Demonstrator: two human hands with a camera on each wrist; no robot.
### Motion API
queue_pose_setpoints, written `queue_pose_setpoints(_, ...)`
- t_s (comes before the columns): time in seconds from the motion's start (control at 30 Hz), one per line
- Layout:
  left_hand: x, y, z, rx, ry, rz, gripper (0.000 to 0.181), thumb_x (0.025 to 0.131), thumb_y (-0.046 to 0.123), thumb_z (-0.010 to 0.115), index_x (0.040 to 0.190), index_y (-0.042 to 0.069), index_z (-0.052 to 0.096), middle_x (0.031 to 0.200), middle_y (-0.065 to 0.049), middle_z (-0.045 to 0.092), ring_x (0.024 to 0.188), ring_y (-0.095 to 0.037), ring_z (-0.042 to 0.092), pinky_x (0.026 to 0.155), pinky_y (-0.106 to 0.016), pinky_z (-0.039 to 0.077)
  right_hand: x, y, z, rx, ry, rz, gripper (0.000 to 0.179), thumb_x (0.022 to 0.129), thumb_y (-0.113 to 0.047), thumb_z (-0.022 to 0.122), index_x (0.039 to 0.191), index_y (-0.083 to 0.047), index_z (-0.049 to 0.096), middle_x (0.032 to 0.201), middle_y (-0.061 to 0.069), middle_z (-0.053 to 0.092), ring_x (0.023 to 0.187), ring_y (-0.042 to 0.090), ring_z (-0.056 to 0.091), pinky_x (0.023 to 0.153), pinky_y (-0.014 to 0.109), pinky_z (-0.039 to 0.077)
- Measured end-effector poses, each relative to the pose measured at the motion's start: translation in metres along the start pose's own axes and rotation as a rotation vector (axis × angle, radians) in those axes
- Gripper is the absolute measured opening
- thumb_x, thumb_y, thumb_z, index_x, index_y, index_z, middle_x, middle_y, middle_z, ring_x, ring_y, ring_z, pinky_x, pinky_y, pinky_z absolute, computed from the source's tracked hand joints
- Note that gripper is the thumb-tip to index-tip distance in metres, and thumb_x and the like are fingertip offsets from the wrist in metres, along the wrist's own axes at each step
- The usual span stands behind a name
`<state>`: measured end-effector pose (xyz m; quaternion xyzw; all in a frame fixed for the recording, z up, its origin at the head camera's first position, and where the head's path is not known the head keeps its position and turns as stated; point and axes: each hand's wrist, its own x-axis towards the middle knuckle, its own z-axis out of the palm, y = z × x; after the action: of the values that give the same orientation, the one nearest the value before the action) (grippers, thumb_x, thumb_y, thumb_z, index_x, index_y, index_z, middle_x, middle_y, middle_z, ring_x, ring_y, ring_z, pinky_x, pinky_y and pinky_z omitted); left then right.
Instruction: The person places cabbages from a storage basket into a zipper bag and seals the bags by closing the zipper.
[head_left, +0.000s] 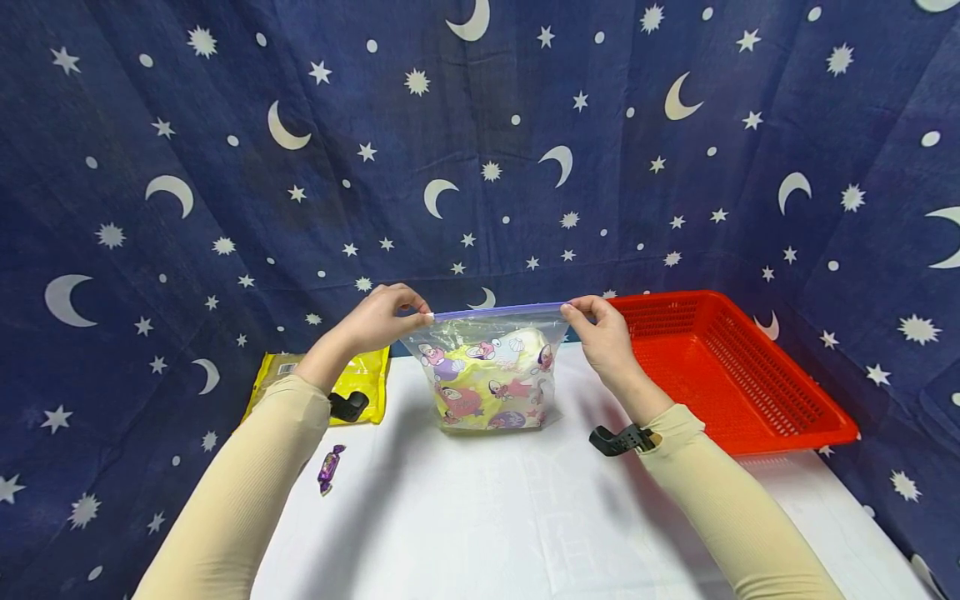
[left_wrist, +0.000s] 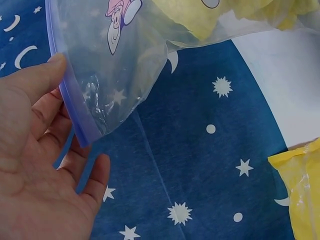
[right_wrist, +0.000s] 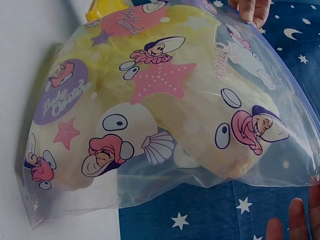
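A clear zip bag with a purple top strip and printed cartoon figures stands upright on the white table, yellow and pale items inside it. My left hand pinches the left end of the strip between thumb and fingers. At the opposite end, my right hand pinches the strip's right corner. The strip is stretched straight between both hands. In the left wrist view the thumb of the left hand lies on the purple strip. The right wrist view shows the bag's printed side and only some fingertips of the right hand.
A red plastic basket stands at the right of the table. Behind my left forearm lies a yellow package. A purple wrapped candy lies at the left on the white tablecloth. A dark blue star-patterned curtain hangs behind.
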<state>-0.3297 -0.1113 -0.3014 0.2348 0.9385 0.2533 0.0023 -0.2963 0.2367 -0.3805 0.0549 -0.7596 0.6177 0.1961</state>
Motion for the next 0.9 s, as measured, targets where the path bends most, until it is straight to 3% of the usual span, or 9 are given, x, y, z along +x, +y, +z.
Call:
queue_pose_setpoints(0.37, -0.002, -0.006, -0.002, 0.001, 0.002, 0.018, 0.022, 0.099, 0.03, 0.067, 0.108, 0.01, 0.072, 0.12, -0.009, 0.063, 0.123, -0.031, 0.045, 0.102, -0.053, 0.042, 0.0, -0.001, 0.0, 0.015, 0.009, 0.01, 0.034, 0.1, -0.026, 0.069, 0.114, 0.005, 0.063, 0.108, 0.014, 0.06, 0.104, 0.022, 0.052, 0.093, 0.033, 0.044)
queue_pose_setpoints(0.63, -0.005, -0.009, -0.003, 0.0, 0.001, -0.004, 0.022, 0.1, 0.031, 0.066, 0.109, 0.011, 0.071, 0.122, -0.009, 0.061, 0.125, -0.032, 0.044, 0.105, -0.055, 0.041, 0.0, -0.001, 0.0, 0.01, 0.013, 0.004, 0.033, 0.099, -0.025, 0.069, 0.114, 0.004, 0.064, 0.107, 0.013, 0.06, 0.103, 0.022, 0.052, 0.093, 0.033, 0.044)
queue_pose_setpoints(0.9, -0.007, -0.012, -0.005, -0.017, 0.007, 0.002, 0.022, 0.1, 0.028, 0.067, 0.109, 0.009, 0.071, 0.12, -0.009, 0.062, 0.113, -0.03, 0.052, 0.099, -0.05, 0.048, 0.001, 0.001, 0.001, 0.02, 0.01, -0.003, 0.034, 0.099, -0.025, 0.069, 0.114, 0.005, 0.063, 0.107, 0.014, 0.06, 0.103, 0.022, 0.052, 0.094, 0.034, 0.043)
